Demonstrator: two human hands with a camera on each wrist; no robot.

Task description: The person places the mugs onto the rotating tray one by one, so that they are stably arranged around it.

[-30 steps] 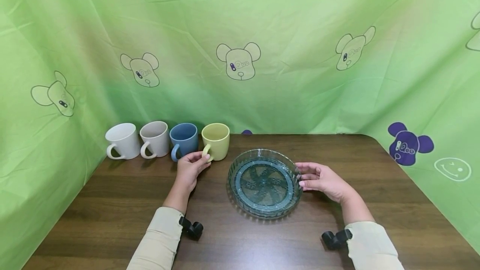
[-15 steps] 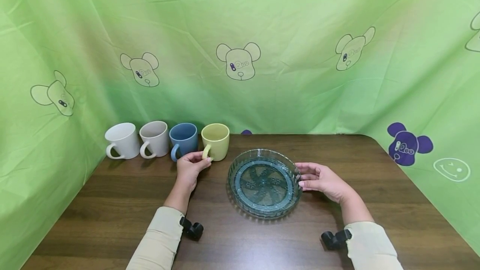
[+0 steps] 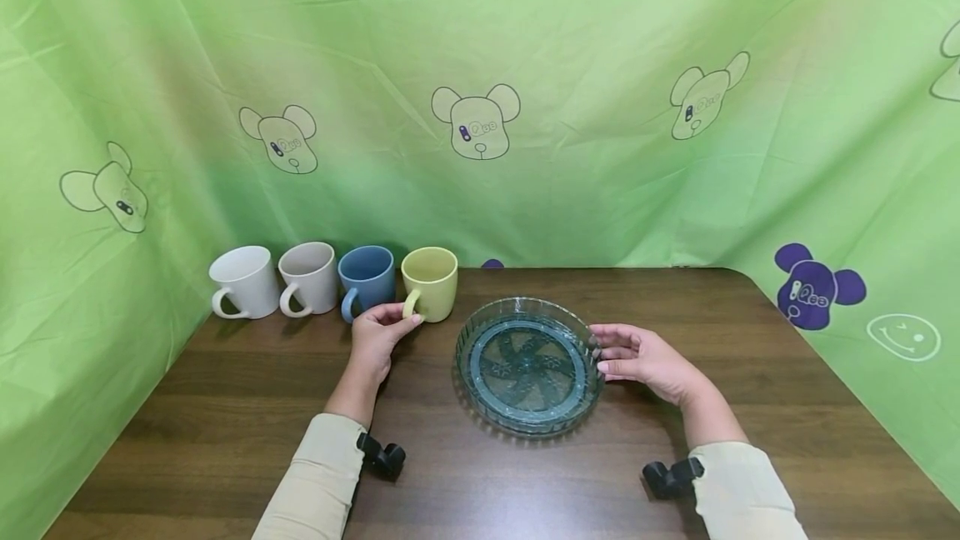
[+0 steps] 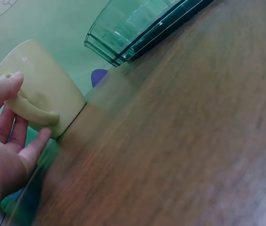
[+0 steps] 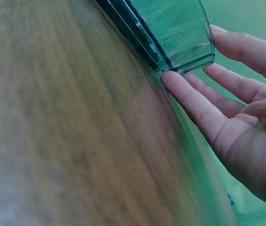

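A yellow mug [image 3: 437,280] stands upright at the right end of a row of mugs. My left hand [image 3: 377,342] pinches its handle; the left wrist view shows the thumb on top of the mug handle [image 4: 34,112] and the other fingers behind and below it. Right of the mug lies a round, shallow, green-tinted glass dish [image 3: 528,369] with a ribbed wall and a swirl pattern in its base. My right hand [image 3: 651,363] rests its fingertips against the dish's right outer side, its fingers fairly straight; they touch the rim and lower edge in the right wrist view.
Left of the yellow mug stand a blue mug [image 3: 367,277], a grey-beige mug [image 3: 315,277] and a white mug [image 3: 251,283], handles toward me. Everything stands on a brown wooden table [image 3: 480,490]. A green printed cloth [image 3: 585,190] hangs behind and at both sides.
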